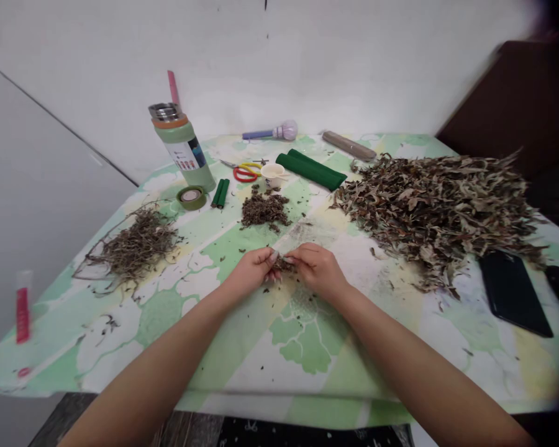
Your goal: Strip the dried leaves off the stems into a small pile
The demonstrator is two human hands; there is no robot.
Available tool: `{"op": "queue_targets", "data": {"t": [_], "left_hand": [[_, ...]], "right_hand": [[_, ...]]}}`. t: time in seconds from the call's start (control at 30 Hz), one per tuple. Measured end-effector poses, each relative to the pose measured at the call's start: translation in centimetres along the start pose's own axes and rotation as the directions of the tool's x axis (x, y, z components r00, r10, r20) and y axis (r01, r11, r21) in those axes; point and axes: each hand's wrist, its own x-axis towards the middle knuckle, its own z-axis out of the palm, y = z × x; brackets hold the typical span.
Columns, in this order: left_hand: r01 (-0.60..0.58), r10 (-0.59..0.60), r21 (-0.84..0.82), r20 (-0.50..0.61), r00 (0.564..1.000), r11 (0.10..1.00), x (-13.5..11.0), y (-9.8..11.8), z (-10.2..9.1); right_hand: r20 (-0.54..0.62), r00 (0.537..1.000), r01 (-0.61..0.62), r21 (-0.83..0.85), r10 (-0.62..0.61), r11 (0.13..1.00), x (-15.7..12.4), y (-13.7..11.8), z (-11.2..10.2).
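Note:
Over the middle of the table, my left hand (255, 267) and my right hand (317, 267) meet with their fingertips almost touching. Both are closed in a pinch on dried leaf (284, 264), a small dark, crumpled bit that my fingers partly cover. Just beyond them lies a small heap of crumbled dark leaf (264, 209). To the right spreads a large pile of dried leaves (440, 208), brown and grey-green. A tangle of thin dry stems (140, 242) lies on the left. Loose crumbs are scattered on the cloth around my hands.
Behind the small heap stand a white cup (272, 176), scissors (245, 173) and green rolls (310, 169). A green bottle (184, 149) stands uncapped near a tape roll (190, 197). Two dark green sticks (220, 193) lie nearby. A black phone (515, 292) rests at right on the patterned tablecloth (242, 354).

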Motion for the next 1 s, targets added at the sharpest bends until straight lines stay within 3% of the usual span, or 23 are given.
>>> {"op": "queue_targets", "data": {"t": [0.1, 0.27, 0.33, 0.47, 0.6, 0.8, 1.0], "left_hand": [[-0.011, 0.011, 0.011, -0.033, 0.999, 1.000, 0.0, 0.3, -0.1], [-0.034, 0.033, -0.014, -0.030, 0.999, 0.999, -0.2, 0.2, 0.5], [-0.036, 0.039, 0.060, -0.038, 0.999, 0.998, -0.3, 0.1, 0.7], [-0.110, 0.121, 0.168, -0.061, 0.991, 0.980, -0.4, 0.1, 0.7], [-0.080, 0.081, 0.028, -0.022, 0.996, 0.996, -0.3, 0.2, 0.8], [0.000, -0.003, -0.262, -0.009, 1.000, 0.965, -0.4, 0.8, 1.2], [0.027, -0.022, -0.233, 0.024, 0.999, 0.972, -0.1, 0.5, 0.5]], "right_hand": [[-0.045, 0.999, -0.005, -0.022, 0.004, 1.000, 0.1, 0.1, -0.4], [0.100, 0.993, 0.069, -0.083, -0.061, 0.994, 0.4, -0.3, 0.5], [0.127, 0.991, 0.057, -0.100, -0.044, 0.993, 0.5, -0.4, 0.7], [0.045, 0.999, -0.017, 0.048, 0.015, 0.999, 0.4, -0.1, 0.2], [-0.004, 1.000, -0.029, 0.094, 0.030, 0.995, 0.4, 0.2, -0.2], [0.218, 0.974, -0.023, -0.151, 0.056, 0.988, 0.5, -0.8, 0.6], [0.193, 0.981, -0.010, -0.097, 0.028, 0.995, 0.2, -0.3, 1.1]]}}
